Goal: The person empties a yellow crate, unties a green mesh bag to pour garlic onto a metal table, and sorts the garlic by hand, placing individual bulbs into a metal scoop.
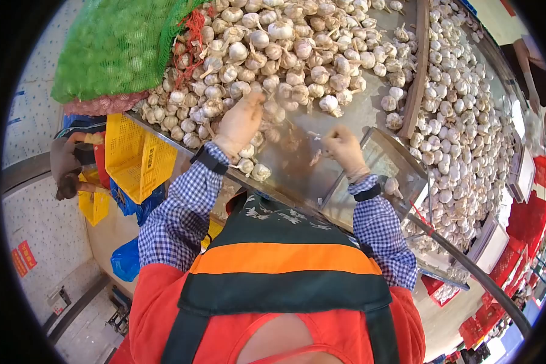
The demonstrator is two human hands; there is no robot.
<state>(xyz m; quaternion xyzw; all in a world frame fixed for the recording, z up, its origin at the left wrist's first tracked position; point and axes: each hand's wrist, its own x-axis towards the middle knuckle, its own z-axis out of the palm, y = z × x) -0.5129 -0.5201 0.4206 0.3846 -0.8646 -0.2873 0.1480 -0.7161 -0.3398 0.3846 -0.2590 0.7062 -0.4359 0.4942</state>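
Observation:
A big heap of white garlic bulbs [285, 54] covers a metal sorting table [358, 115]. My left hand [241, 121], in a thin glove, lies flat on bulbs at the near edge of the heap. My right hand [344, 148], also gloved, pinches something small over the bare metal; what it is cannot be made out. Both arms wear blue checked sleeves with dark wrist cuffs. A few loose bulbs [255, 170] lie by my left wrist.
A green mesh sack [118, 45] lies on the heap at far left. A wooden divider [415, 73] separates a second garlic area [461, 127] on the right. A yellow crate [136, 155] stands below the table's left edge. Another person's arm [531, 67] shows at far right.

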